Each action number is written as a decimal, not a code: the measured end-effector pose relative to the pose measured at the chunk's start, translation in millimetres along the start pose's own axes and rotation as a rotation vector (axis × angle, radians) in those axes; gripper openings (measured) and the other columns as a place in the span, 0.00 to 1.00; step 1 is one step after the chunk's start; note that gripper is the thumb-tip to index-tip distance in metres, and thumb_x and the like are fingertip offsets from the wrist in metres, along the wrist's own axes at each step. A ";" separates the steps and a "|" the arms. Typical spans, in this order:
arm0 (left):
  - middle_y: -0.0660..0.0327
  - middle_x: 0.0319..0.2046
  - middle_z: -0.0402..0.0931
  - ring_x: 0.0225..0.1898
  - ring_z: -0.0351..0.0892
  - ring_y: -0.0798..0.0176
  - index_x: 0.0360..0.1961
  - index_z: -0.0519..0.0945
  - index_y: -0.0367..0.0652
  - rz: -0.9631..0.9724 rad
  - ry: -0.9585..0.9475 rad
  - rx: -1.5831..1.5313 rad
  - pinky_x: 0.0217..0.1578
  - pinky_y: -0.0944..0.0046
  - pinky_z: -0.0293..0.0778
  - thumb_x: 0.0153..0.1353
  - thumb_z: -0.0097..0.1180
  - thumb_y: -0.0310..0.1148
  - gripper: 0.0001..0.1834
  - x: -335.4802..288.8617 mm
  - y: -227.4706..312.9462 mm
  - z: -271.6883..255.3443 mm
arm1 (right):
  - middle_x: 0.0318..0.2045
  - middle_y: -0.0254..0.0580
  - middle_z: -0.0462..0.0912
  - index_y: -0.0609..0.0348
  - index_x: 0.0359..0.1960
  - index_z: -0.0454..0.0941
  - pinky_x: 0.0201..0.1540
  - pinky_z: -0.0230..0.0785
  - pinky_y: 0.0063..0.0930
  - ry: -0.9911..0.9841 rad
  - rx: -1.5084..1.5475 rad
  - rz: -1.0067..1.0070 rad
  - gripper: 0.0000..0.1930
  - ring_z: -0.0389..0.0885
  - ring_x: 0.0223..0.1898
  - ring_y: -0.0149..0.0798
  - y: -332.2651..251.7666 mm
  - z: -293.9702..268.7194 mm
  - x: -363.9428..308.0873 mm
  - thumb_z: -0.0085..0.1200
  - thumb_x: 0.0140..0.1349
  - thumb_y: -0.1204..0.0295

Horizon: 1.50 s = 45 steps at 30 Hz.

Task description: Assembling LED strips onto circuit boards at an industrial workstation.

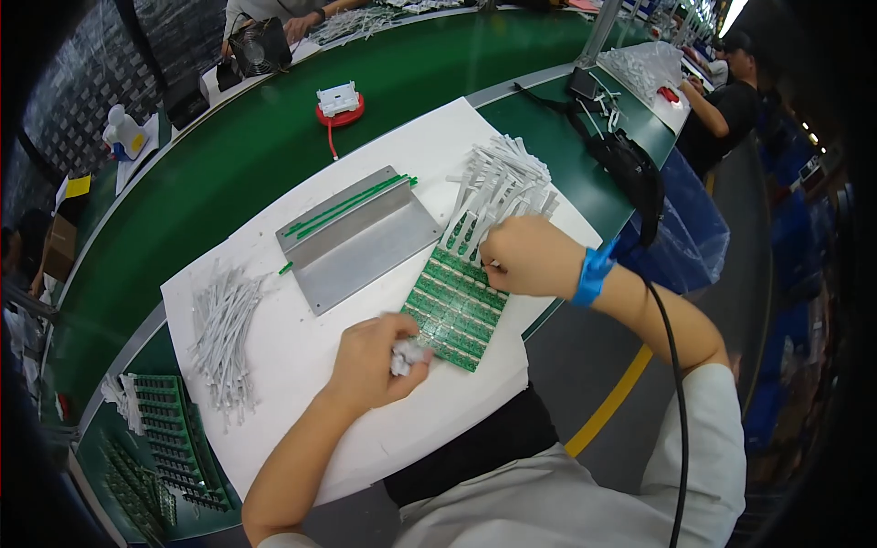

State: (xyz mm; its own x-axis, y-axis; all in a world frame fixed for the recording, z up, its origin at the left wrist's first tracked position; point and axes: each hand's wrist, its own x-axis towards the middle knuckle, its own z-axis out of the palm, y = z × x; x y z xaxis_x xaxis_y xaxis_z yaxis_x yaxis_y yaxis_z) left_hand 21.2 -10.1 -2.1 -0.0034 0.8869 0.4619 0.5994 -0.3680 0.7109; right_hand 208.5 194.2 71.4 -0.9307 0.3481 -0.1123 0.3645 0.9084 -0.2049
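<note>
**Item: green circuit-board panel (454, 306).** It lies flat on the white work mat (301, 365), just right of frame centre. Its long axis runs from the lower middle of the frame up toward the upper right, where its far end slips under the heap of white strips (502, 187).

**Your right hand (530, 258).** It rests on the panel's upper end, touching it, fingers curled down and pinched together at the board edge. What they pinch is hidden, so I cannot tell whether it is the board itself or a strip. A blue wrist strap (594, 271) with a black cord sits just behind it.

**Your left hand (375, 361).** It sits at the panel's lower-left corner, fingers closed around small white pieces (406, 356). These pieces lie just beside the board's near edge, at most touching it.

**Governing relation.** The two hands bracket the panel along its long axis, right at the far end and left at the near end. The right hand is the one in firm contact. The panel extends from that grip down and to the left, toward the left hand.

**Adjacent stock.** A grey metal fixture (361, 237) with green strips along its top stands just left of the panel, apart from it. A second bundle of white strips (224, 333) lies well apart at the mat's left. Racks of further green boards (169, 438) sit at the lower left.
</note>
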 end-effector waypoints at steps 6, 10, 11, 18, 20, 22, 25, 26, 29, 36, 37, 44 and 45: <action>0.63 0.27 0.67 0.17 0.58 0.73 0.47 0.62 0.43 -0.532 0.111 -0.988 0.18 0.69 0.59 0.76 0.47 0.38 0.11 5.3 20.5 4.0 | 0.39 0.40 0.81 0.56 0.37 0.82 0.41 0.71 0.39 0.684 -0.142 0.062 0.11 0.79 0.40 0.45 -57.2 6.7 -33.1 0.67 0.51 0.71; 0.64 0.23 0.66 0.16 0.58 0.75 0.44 0.65 0.43 -0.632 0.019 -1.149 0.16 0.70 0.59 0.78 0.44 0.41 0.12 6.7 23.0 7.7 | 0.41 0.41 0.80 0.59 0.43 0.82 0.41 0.70 0.35 0.859 0.203 0.036 0.16 0.80 0.39 0.43 -94.3 27.0 -47.5 0.68 0.52 0.74; 0.64 0.21 0.65 0.16 0.58 0.75 0.43 0.66 0.43 -0.642 -0.031 -1.130 0.16 0.70 0.60 0.78 0.46 0.42 0.12 5.1 22.7 8.0 | 0.40 0.42 0.80 0.60 0.45 0.82 0.39 0.71 0.32 0.817 0.506 0.075 0.16 0.81 0.37 0.41 -102.1 38.7 -45.0 0.68 0.54 0.75; 0.62 0.20 0.71 0.17 0.68 0.72 0.43 0.72 0.39 -0.653 -0.041 -1.021 0.17 0.71 0.66 0.77 0.47 0.43 0.16 3.1 21.4 10.9 | 0.40 0.42 0.81 0.65 0.48 0.82 0.35 0.74 0.22 0.685 1.158 0.120 0.12 0.82 0.36 0.30 -108.5 82.1 -36.3 0.63 0.62 0.80; 0.60 0.22 0.75 0.19 0.74 0.70 0.41 0.72 0.38 -0.618 -0.053 -1.037 0.19 0.70 0.72 0.77 0.47 0.44 0.17 3.8 19.8 13.1 | 0.40 0.42 0.81 0.66 0.47 0.82 0.36 0.74 0.22 0.712 1.262 0.107 0.11 0.82 0.36 0.30 -112.8 84.8 -33.5 0.62 0.64 0.81; 0.60 0.23 0.75 0.20 0.75 0.69 0.40 0.71 0.38 -0.651 0.015 -1.016 0.20 0.69 0.74 0.77 0.47 0.43 0.17 9.5 27.4 16.3 | 0.36 0.40 0.80 0.67 0.45 0.79 0.34 0.75 0.23 0.826 1.442 0.078 0.08 0.83 0.32 0.31 -116.9 86.4 -31.1 0.60 0.65 0.81; 0.59 0.26 0.76 0.21 0.77 0.69 0.39 0.71 0.38 -0.660 0.155 -0.988 0.22 0.68 0.75 0.77 0.46 0.43 0.17 8.0 27.6 21.4 | 0.35 0.40 0.81 0.66 0.43 0.75 0.38 0.76 0.24 1.088 1.302 -0.023 0.05 0.84 0.34 0.33 -111.6 99.4 -26.7 0.57 0.67 0.82; 0.59 0.27 0.77 0.22 0.77 0.69 0.39 0.71 0.38 -0.637 0.234 -0.983 0.22 0.68 0.74 0.77 0.46 0.43 0.17 5.8 25.3 23.7 | 0.35 0.40 0.81 0.66 0.43 0.75 0.38 0.76 0.24 1.087 1.301 -0.022 0.05 0.84 0.34 0.33 -111.9 95.2 -28.0 0.57 0.67 0.82; 0.60 0.25 0.77 0.26 0.80 0.69 0.42 0.72 0.38 -0.542 0.222 -0.620 0.23 0.67 0.73 0.76 0.49 0.41 0.15 -3.8 15.1 8.8 | 0.32 0.39 0.83 0.65 0.42 0.75 0.38 0.76 0.22 0.916 1.594 0.179 0.05 0.81 0.31 0.29 -101.8 71.9 -34.6 0.56 0.70 0.77; 0.64 0.24 0.78 0.22 0.77 0.57 0.35 0.77 0.45 0.167 -0.025 0.229 0.25 0.60 0.70 0.52 0.73 0.40 0.17 -0.6 -0.7 -1.3 | 0.26 0.38 0.83 0.70 0.41 0.81 0.31 0.75 0.19 0.386 0.971 0.507 0.09 0.80 0.26 0.24 -36.3 32.8 -58.1 0.58 0.68 0.74; 0.64 0.25 0.77 0.24 0.78 0.59 0.33 0.77 0.46 0.174 -0.074 0.256 0.26 0.60 0.70 0.51 0.73 0.39 0.17 -2.1 -1.1 -0.1 | 0.25 0.42 0.84 0.69 0.38 0.83 0.31 0.76 0.23 0.378 0.861 0.465 0.08 0.82 0.25 0.30 -29.7 31.6 -58.4 0.58 0.66 0.73; 0.64 0.26 0.73 0.30 0.77 0.60 0.30 0.75 0.46 0.230 -0.184 0.297 0.32 0.61 0.69 0.43 0.71 0.32 0.16 -3.6 -6.2 -4.2 | 0.30 0.51 0.86 0.63 0.33 0.85 0.37 0.79 0.39 0.333 0.293 0.223 0.07 0.86 0.31 0.50 -8.1 14.3 -42.0 0.60 0.56 0.73; 0.64 0.26 0.73 0.30 0.78 0.59 0.31 0.75 0.46 0.233 -0.223 0.306 0.32 0.60 0.69 0.41 0.70 0.31 0.17 -6.6 -8.8 -3.9 | 0.30 0.50 0.86 0.62 0.32 0.85 0.38 0.79 0.41 0.274 0.232 0.215 0.07 0.86 0.32 0.51 -6.0 12.3 -39.1 0.59 0.55 0.72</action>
State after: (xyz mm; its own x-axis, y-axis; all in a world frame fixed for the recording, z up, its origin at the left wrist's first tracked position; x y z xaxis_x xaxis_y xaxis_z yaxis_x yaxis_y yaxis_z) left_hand 12.9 -13.8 -9.3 0.3127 0.8410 0.4415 0.7729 -0.4955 0.3964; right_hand 243.1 172.2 65.0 -0.7948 0.6016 0.0797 0.5198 0.7427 -0.4222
